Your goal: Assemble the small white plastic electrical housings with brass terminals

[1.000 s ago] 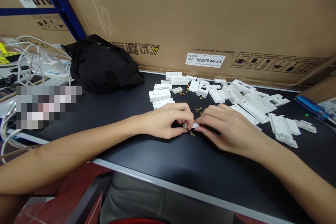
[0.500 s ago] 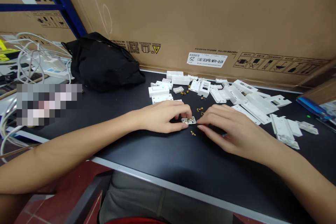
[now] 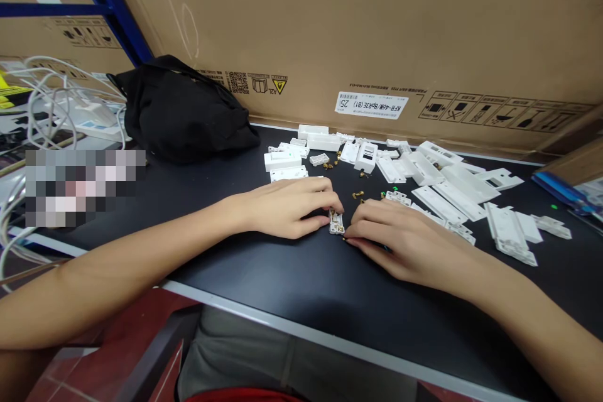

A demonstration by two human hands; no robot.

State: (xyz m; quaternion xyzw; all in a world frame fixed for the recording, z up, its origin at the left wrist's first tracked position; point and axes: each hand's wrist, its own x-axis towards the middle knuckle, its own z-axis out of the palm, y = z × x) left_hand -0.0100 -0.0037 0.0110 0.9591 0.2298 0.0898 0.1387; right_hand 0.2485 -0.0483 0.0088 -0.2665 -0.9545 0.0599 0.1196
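My left hand (image 3: pixel 292 208) pinches a small white piece (image 3: pixel 336 224) midway between the counter's (image 3: pixel 282 282) near and far edges. Just beside it, my right hand's (image 3: pixel 400 235) fingertips touch a tiny gold bit (image 3: pixel 344 239); I can't tell if they grip it. White parts (image 3: pixel 471 186) lie toward the far edge.

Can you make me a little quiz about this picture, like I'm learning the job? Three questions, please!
1. Which hand is holding the small white piece?
2. True or false: the black bag is to the left of the pile of white parts.
3. Fill in the blank: the loose little metal bits on the table are ___-coloured.

Key:
1. The left hand.
2. True.
3. Gold.
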